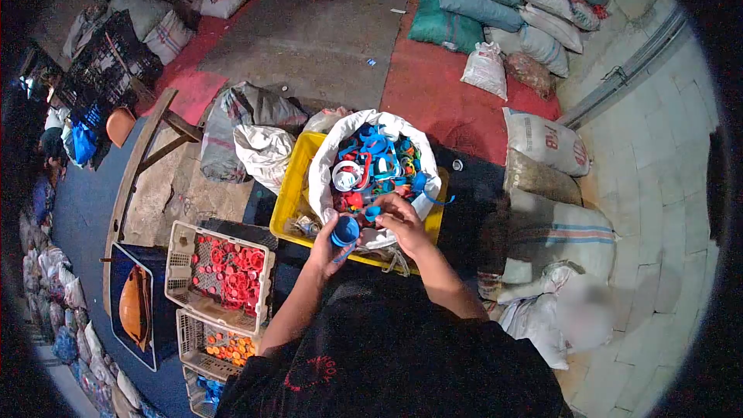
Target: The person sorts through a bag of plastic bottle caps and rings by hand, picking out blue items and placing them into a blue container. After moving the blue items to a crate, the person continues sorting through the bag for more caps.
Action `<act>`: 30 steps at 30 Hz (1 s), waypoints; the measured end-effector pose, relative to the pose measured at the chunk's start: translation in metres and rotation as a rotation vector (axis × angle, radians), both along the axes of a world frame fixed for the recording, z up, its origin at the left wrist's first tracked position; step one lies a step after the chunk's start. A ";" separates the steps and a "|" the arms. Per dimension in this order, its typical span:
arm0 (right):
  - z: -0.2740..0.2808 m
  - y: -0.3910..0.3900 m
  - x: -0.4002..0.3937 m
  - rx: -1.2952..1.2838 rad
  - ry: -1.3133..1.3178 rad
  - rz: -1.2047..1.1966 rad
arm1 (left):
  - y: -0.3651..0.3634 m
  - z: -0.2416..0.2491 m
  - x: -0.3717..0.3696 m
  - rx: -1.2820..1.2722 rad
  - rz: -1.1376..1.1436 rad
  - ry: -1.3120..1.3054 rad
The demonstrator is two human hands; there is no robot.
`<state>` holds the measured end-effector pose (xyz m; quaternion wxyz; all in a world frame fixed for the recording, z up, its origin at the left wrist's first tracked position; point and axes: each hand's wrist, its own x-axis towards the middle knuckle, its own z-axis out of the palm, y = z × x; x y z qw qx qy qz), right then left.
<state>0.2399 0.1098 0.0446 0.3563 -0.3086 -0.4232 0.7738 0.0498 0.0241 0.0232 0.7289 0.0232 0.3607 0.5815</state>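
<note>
My left hand (326, 251) is closed around a blue plastic cap (345, 231), its hollow side facing up. Just right of it, my right hand (402, 224) pinches a smaller blue cap (373, 214) between thumb and fingers. Both hands are over the near rim of a white woven sack (320, 178), rolled open and full of mixed plastic caps and rings (379, 162), mostly blue and red with some white and green. The sack stands in a yellow crate (286, 205).
Left of me are beige crates: one with red caps (232, 275), one with orange caps (230, 348), one with blue pieces (209, 388). A wooden frame (128, 170) stands beyond them. Filled sacks (542, 139) line the right wall, and more (472, 0) are stacked behind.
</note>
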 end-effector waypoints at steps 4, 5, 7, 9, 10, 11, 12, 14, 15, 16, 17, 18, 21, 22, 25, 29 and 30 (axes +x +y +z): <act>0.020 -0.012 -0.011 0.559 -0.366 0.047 | 0.003 0.005 0.007 -0.063 -0.033 -0.111; 0.030 -0.015 -0.013 0.701 -0.487 0.038 | 0.003 -0.001 0.008 -0.064 -0.028 -0.084; 0.022 -0.013 -0.015 1.038 -0.557 0.054 | 0.004 -0.010 0.011 -0.066 -0.020 -0.032; 0.023 -0.006 -0.009 0.990 -0.536 0.013 | 0.005 -0.016 0.011 -0.036 0.035 -0.129; 0.025 0.000 -0.004 0.941 -0.534 -0.081 | 0.005 -0.018 0.008 -0.022 0.050 -0.142; 0.026 0.008 0.002 0.890 -0.530 -0.173 | 0.005 -0.019 0.005 -0.008 0.066 -0.155; 0.016 0.022 0.010 0.863 -0.627 -0.316 | 0.004 -0.005 0.004 -0.027 0.100 -0.161; -0.013 0.049 0.030 0.811 -0.861 -0.458 | 0.002 -0.017 -0.004 -0.037 0.126 -0.165; -0.023 0.049 0.031 0.819 -0.951 -0.370 | 0.001 -0.022 -0.007 -0.041 0.138 -0.167; -0.032 0.047 0.031 0.827 -1.037 -0.281 | 0.001 -0.024 -0.008 -0.054 0.139 -0.141; -0.042 0.045 0.030 0.831 -1.122 -0.190 | 0.002 -0.025 -0.010 -0.069 0.141 -0.128; -0.056 0.044 0.023 0.850 -0.993 -0.140 | 0.002 -0.026 -0.010 -0.085 0.142 -0.117; -0.045 0.025 -0.012 0.813 -0.913 0.007 | 0.005 -0.021 -0.005 -0.095 0.139 -0.099; -0.049 0.022 -0.019 0.926 -0.948 0.028 | 0.006 -0.017 -0.004 -0.091 0.137 -0.093; -0.047 0.019 -0.031 1.051 -0.978 0.105 | 0.010 -0.014 -0.002 -0.083 0.141 -0.081; 0.001 0.038 -0.026 0.938 -0.923 0.296 | 0.010 -0.024 -0.009 -0.063 0.134 -0.047; 0.004 0.053 -0.022 0.946 -0.804 0.311 | 0.011 -0.023 -0.010 -0.051 0.144 -0.066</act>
